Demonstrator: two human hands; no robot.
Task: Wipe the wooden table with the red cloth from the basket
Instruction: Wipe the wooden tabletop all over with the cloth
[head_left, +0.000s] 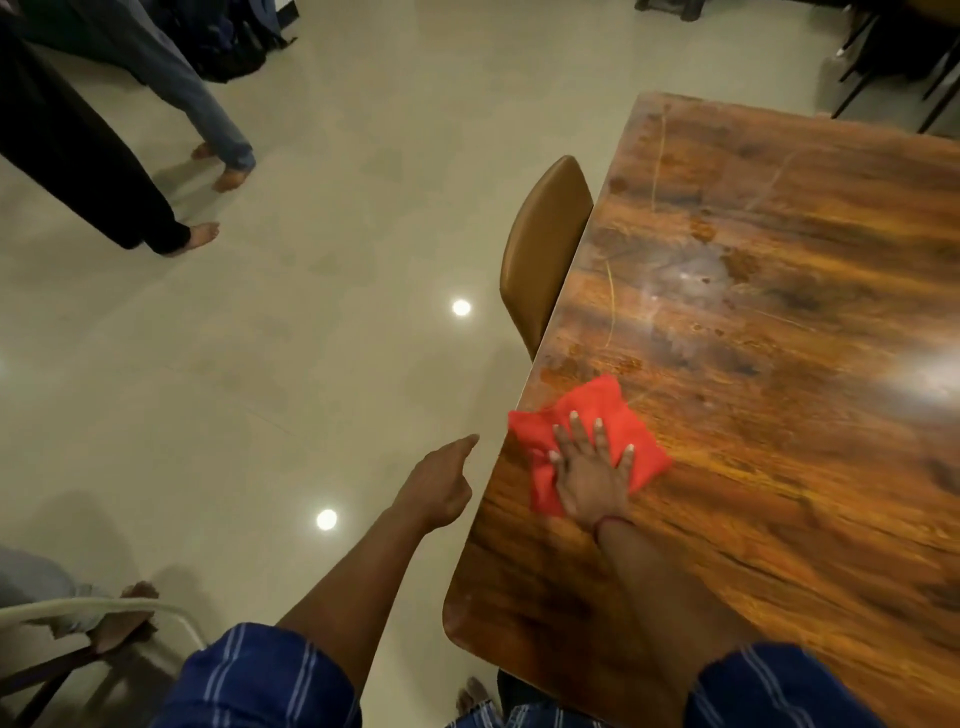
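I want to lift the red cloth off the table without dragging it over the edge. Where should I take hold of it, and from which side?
Judging by its pose, pinch the raised fold at the far corner of the red cloth, coming from above. It lies flattened under the right hand near the wooden table edge, so only bunched ridges offer grip.

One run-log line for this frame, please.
right hand flat on red cloth | wooden table near left edge | left hand off table, free

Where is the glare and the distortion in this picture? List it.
Head view: ceiling lights glare as two bright spots on the floor and as hazy patches on the table; wide-angle bending curves the table edge; the cloth and right hand look slightly soft.
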